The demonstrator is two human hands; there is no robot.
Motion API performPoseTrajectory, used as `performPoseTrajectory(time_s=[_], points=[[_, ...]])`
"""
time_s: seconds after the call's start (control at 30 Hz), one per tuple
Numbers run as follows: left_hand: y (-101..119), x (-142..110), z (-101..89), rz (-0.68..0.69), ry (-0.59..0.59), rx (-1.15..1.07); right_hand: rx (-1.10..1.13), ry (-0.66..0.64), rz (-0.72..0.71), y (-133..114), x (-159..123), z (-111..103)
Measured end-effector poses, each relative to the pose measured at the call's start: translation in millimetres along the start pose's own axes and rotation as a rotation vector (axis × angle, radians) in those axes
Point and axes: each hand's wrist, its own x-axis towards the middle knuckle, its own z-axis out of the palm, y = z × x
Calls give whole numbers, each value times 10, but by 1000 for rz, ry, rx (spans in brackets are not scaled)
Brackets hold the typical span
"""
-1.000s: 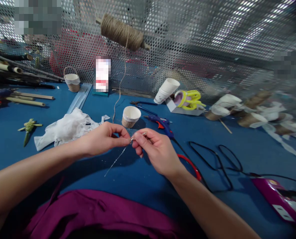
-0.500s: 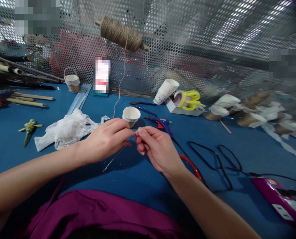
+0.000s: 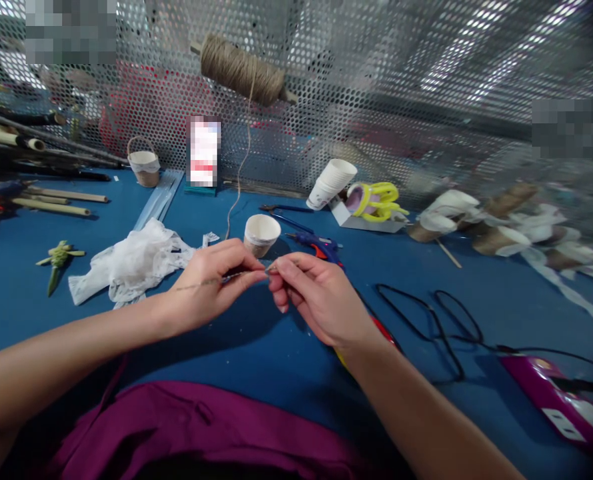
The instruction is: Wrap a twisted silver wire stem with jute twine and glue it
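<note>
Strand [image 3: 196, 285], thin and faintly shiny, is held between the two hands, above the table [image 3: 276, 380] and near a cup [image 3: 257, 244]. The left hand [image 3: 211, 270] has thumb and fingertips drawn together on it, its length lying back across that hand; the right hand [image 3: 316, 293] pinches narrowly at the far end, other fingers curled. What the pinch hides cannot be made out. Handling it well probably means keeping both pinches close, with light, even tension, turning by the fingertips to avoid kinks. The cup is round and tapered, white inside, rougher brown outside. To its left lies crumpled, lacy white cloth [image 3: 146, 257]; to its right, a blue glue gun [image 3: 330, 249]. Behind, coarse twine [image 3: 239, 69] wraps a fat roll.
</note>
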Motion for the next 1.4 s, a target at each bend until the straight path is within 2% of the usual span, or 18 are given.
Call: performPoseTrajectory(time_s=[0.07,0.13,0.2,0.27,0.37,0.47,0.53,0.63,0.73,0.83,0.9,0.97,1.07,1.13,1.17,1.23,1.33,1.4], points=[[-24,28,-63,219,-79,164,-74,-166,119,-89,10,-89],[-27,58,-131,368,-205,306,-193,-322,209,-168,9,-171],[-12,79,-185,432,-346,357,-265,-477,295,-216,-1,-225],[6,85,-219,448,-410,357,-289,-599,351,-231,-11,-243],[19,79,-238,447,-397,318,-351,-651,300,-219,-27,-214],[28,83,-242,409,-321,218,-446,-561,110,-206,-54,-151],[46,98,-241,298,-266,107,-513,-476,-6,-204,-77,-109],[90,130,-235,-32,-238,-105,-697,-376,-174,-198,-101,-63],[115,151,-212,-418,-303,-381,-931,-331,-390,-166,-106,-43],[93,149,-165,-734,-381,-681,-1140,-321,-561,-113,-111,-36],[56,143,-135,-884,-412,-816,-1254,-324,-631,-88,-117,-31],[13,145,-129,-933,-454,-843,-1313,-325,-650,-85,-115,-32],[-23,159,-198,-761,-534,-581,-1218,-289,-528,-126,-80,-61],[-10,159,-277,-543,-578,-158,-1055,-238,-355,-163,-43,-101],[7,153,-315,-428,-506,93,-959,-221,-261,-177,-25,-124],[46,132,-361,-143,-274,485,-776,-232,-101,-187,6,-164],[67,99,-342,200,-246,687,-592,-313,24,-158,35,-194],[43,84,-292,321,-282,716,-546,-342,56,-131,43,-195]])
